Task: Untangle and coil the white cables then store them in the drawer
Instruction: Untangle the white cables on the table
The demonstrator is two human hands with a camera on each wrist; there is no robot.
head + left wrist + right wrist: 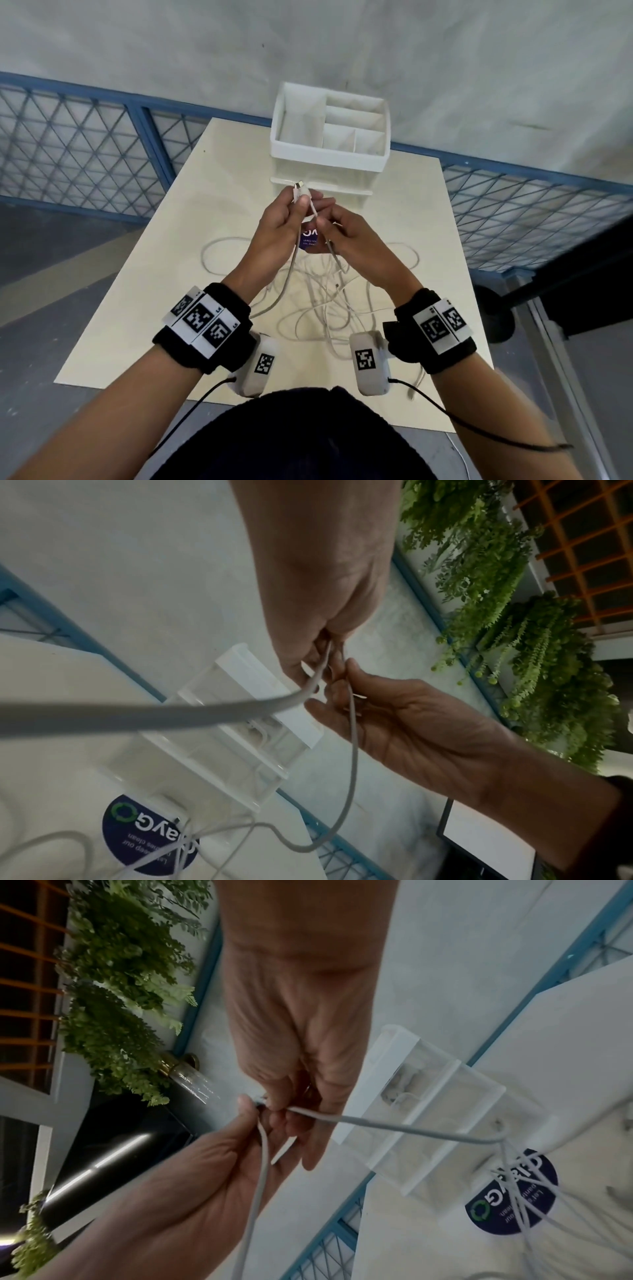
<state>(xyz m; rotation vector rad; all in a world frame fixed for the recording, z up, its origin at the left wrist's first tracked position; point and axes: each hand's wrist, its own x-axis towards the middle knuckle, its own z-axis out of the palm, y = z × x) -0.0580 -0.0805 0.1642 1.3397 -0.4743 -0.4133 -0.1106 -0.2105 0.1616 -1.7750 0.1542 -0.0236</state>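
both grips pinched one white cable near its plug; left hand, right hand. we were untangling; next, draw it from the tangle.

Head view looks down; wrist views, close along palms, share the organizer.

Round sticker by the drawer organizer: mostly hidden behind both hands; print unreadable.

Two hands: left hand, right hand. One organizer, one round sticker. Tangled white cables: count unclear.
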